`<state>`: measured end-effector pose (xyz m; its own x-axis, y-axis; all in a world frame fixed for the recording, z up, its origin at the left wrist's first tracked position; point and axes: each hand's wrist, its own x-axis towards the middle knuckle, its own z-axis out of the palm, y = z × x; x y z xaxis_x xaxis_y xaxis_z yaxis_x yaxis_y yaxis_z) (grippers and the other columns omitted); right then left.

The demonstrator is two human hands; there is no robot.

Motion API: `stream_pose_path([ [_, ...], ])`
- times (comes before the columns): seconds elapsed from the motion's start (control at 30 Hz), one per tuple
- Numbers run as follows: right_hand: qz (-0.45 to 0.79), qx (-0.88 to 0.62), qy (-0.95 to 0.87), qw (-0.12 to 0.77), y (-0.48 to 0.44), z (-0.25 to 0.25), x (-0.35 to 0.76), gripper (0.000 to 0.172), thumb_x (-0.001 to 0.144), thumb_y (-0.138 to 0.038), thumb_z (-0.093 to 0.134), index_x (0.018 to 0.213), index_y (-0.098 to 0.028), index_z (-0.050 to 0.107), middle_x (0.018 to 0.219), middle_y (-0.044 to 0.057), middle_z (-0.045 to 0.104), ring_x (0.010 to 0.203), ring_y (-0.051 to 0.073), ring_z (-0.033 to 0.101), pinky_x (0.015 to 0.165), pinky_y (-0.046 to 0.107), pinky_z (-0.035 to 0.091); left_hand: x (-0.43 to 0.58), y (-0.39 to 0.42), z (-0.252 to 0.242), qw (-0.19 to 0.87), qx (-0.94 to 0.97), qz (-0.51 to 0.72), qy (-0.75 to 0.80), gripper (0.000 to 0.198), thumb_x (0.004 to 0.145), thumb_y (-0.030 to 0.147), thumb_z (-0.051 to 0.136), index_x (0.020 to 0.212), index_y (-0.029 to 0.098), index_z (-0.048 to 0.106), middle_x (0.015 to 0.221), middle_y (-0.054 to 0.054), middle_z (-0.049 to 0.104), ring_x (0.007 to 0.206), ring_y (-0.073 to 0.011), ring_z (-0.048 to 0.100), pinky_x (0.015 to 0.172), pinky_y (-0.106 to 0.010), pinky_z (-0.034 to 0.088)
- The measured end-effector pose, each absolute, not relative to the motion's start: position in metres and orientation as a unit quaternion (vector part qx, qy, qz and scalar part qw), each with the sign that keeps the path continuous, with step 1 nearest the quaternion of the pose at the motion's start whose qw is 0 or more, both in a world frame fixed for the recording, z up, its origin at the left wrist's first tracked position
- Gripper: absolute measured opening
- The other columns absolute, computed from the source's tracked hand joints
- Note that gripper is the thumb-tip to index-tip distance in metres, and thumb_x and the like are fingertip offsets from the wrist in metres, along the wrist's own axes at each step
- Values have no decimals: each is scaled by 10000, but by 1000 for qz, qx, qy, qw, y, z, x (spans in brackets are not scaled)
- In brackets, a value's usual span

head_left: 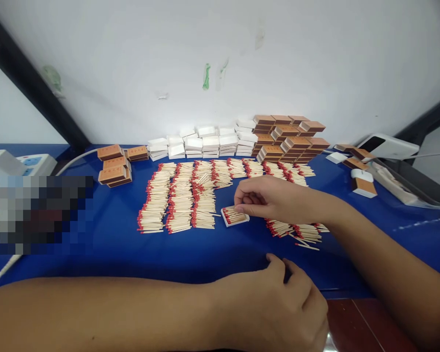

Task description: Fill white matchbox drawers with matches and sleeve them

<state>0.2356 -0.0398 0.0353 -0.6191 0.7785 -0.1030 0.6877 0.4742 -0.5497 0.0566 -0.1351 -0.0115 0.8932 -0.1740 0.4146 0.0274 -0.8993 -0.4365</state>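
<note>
A white matchbox tray [227,224] lies on the blue table, part filled with red-tipped matches [233,215]. At its right end is my right hand [264,198], fingers curled and thumb resting over the ends of the matches. How its other fingers meet the tray is hidden. Rows of loose matches lie to the left [179,195] and right [297,230] of the tray, with a further row behind. Nearer to me, at the table's front edge, my left hand [278,303] is loosely bent with a gap between its fingers. Nothing shows in it, though its palm is hidden.
White empty trays [209,143] and brown matchbox sleeves [289,139] are stacked along the wall. More brown boxes [114,164] stand at the left, near a power strip [36,164]. A white device [388,146] and several boxes [364,187] sit at the right.
</note>
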Motion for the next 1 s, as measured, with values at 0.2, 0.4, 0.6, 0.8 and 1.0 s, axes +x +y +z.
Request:
stream_pose_path([
  [0.2,280,-431,-855,62,-40,34,238,177,980,-378,649,905,-229,710,798,16,680,650,145,533,571,298,372,57,-135,-12,216,-949,-227,37,393,1061,219,453,1189,119,811,1139,-172,787,926,-296,769,694,-406,619],
  [0.4,273,-414,-864,90,-40,34,235,233,988,-440,672,899,-230,718,742,1,646,617,134,523,556,292,357,57,-135,-11,220,-949,-223,39,377,1059,215,467,1191,112,805,1141,-187,780,934,-296,769,703,-401,627],
  [0.6,268,-409,-868,89,-40,33,229,218,977,-404,680,880,-217,739,741,7,651,631,139,538,578,299,375,57,-135,-11,223,-949,-220,41,364,1065,228,478,1185,107,800,1147,-205,775,931,-293,768,700,-398,628],
  [0.8,243,-414,-872,97,-41,35,230,168,973,-333,656,866,-220,720,712,-1,633,625,144,520,583,305,352,57,-135,-13,217,-949,-227,34,383,1063,225,459,1177,118,808,1139,-178,783,934,-295,765,704,-403,625],
  [1.0,191,-397,-885,150,-36,28,228,125,986,-300,642,950,-219,730,764,6,643,687,162,544,652,311,393,57,-136,-13,221,-949,-221,37,371,1063,250,479,1188,109,798,1145,-197,775,941,-296,761,703,-400,622],
])
